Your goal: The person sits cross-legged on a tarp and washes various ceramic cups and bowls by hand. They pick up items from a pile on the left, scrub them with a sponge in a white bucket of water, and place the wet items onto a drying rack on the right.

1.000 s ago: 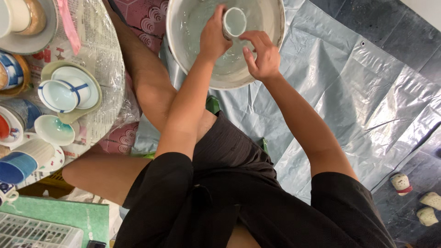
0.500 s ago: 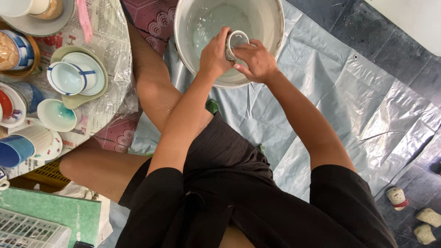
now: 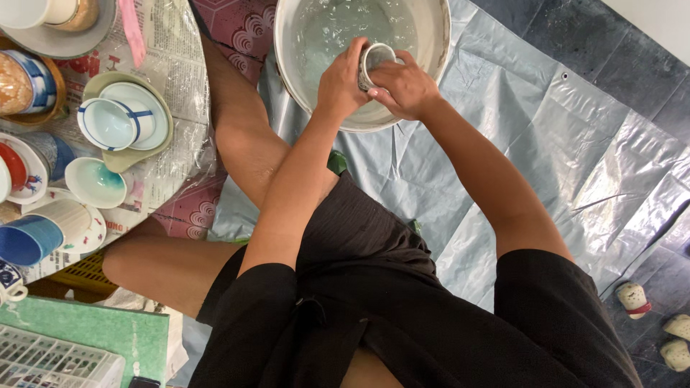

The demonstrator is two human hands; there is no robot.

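Observation:
A small white cup is held over a large metal basin of water at the top centre. My left hand grips the cup's left side. Around its right side and underside closes my right hand. Both arms reach forward from my lap, where I sit in black clothes with bare knees spread. The cup's mouth faces up toward the camera.
At the left, newspaper carries several cups, bowls and saucers, among them a white cup with a blue stripe and a blue cup. A grey plastic sheet covers the floor. A white basket sits bottom left; small pale objects lie bottom right.
Both hands with the cup have shifted slightly lower over the basin, and the right hand has closed further around the cup. The view has moved a little.

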